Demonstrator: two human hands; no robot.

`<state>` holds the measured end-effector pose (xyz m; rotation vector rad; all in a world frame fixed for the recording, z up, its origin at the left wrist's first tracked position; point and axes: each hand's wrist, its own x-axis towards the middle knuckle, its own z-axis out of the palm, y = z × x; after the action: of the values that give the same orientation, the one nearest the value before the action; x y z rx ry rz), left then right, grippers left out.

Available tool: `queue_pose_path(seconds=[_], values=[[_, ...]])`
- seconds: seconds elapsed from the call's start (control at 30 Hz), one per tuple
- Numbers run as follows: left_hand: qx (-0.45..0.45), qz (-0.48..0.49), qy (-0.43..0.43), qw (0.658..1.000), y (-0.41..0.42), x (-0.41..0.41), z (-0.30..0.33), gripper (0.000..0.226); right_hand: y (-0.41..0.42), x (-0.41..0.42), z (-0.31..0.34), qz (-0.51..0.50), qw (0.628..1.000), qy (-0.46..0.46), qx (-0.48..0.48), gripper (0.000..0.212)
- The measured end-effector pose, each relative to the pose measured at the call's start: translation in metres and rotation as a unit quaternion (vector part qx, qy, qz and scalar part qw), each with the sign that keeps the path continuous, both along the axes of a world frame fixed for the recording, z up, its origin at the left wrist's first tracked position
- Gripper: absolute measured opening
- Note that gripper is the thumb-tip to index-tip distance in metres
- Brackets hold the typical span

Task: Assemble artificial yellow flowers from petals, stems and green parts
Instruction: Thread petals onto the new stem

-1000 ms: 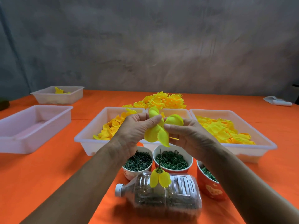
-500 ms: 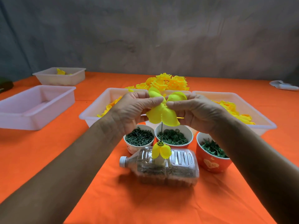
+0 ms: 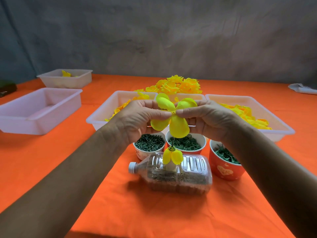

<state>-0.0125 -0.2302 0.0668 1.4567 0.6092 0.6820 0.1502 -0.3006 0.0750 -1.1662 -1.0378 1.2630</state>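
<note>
Head view | left hand (image 3: 137,121), right hand (image 3: 209,119) both pinching yellow petal piece (image 3: 178,127) | no writing legible

Yellow petal piece (image 3: 178,126) smooth, faintly glossy. Behind it, trays (image 3: 281,129) translucent white plastic. Below it, bottle (image 3: 180,176) clear ribbed plastic, shiny. Orange table covering (image 3: 154,212) matt cloth, creased. Wall (image 3: 154,40) rough grey.

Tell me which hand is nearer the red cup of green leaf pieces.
Right. The right hand pinches the yellow petal piece just above and left of the red cup; the left hand pinches it from the far side, above the cup of green pegs.
</note>
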Motion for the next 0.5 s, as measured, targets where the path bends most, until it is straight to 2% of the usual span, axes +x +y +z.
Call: queue_pose_path(seconds=[0.13,0.23,0.33,0.43,0.5], values=[[-0.032,-0.003,0.003,0.999,0.002,0.001,0.003,0.011,0.001,-0.003,0.005,-0.007,1.000,-0.011,-0.016,0.039],[-0.052,0.001,-0.003,0.999,0.003,0.004,0.007,0.013,0.003,-0.005,0.012,-0.008,0.999,-0.025,-0.028,0.054],[-0.071,0.014,-0.020,0.997,0.004,0.009,0.011,0.010,0.006,-0.005,0.018,-0.005,0.999,-0.021,-0.040,0.053],[-0.087,0.023,-0.031,0.995,0.003,0.013,0.012,0.012,0.006,-0.003,0.018,-0.014,0.999,-0.024,-0.046,0.063],[-0.091,0.027,-0.029,0.995,0.002,0.014,0.009,0.017,0.005,-0.002,0.013,-0.009,0.998,-0.024,-0.051,0.056]])
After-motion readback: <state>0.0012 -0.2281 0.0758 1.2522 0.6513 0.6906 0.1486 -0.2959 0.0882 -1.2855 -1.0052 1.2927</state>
